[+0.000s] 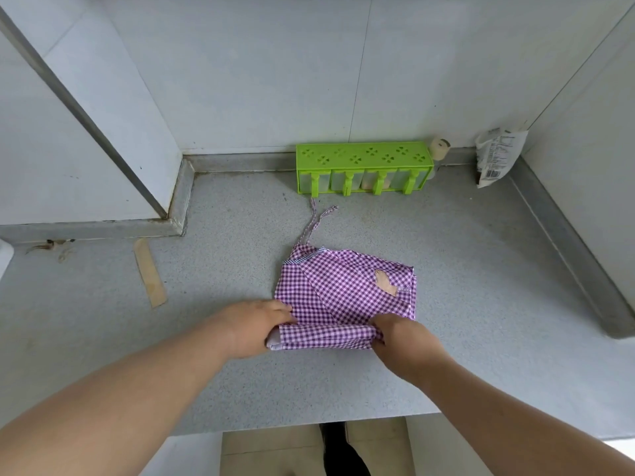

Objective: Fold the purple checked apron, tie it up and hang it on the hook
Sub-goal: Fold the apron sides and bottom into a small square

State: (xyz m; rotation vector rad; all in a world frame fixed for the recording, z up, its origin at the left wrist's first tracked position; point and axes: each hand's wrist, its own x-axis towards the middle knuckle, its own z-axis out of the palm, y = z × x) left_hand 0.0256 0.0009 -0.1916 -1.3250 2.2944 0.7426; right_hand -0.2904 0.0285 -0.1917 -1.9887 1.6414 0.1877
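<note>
The purple checked apron [343, 290] lies folded into a small bundle on the grey counter [464, 286]. Its near edge is rolled up into a thick band. My left hand [256, 326] grips the left end of that rolled band, fingers curled round it. My right hand [400, 334] pinches the right end of the same band. Two thin apron ties [318, 223] trail away from the bundle's far corner toward the wall. A small tan heart patch [386, 282] shows on the fabric's right part. No hook is in view.
A green spice rack [364, 166] stands against the back wall beyond the apron ties. A white printed bag [498, 158] leans in the right corner, with a small beige roll [440, 149] beside the rack. A strip of tape [150, 273] sticks to the counter on the left.
</note>
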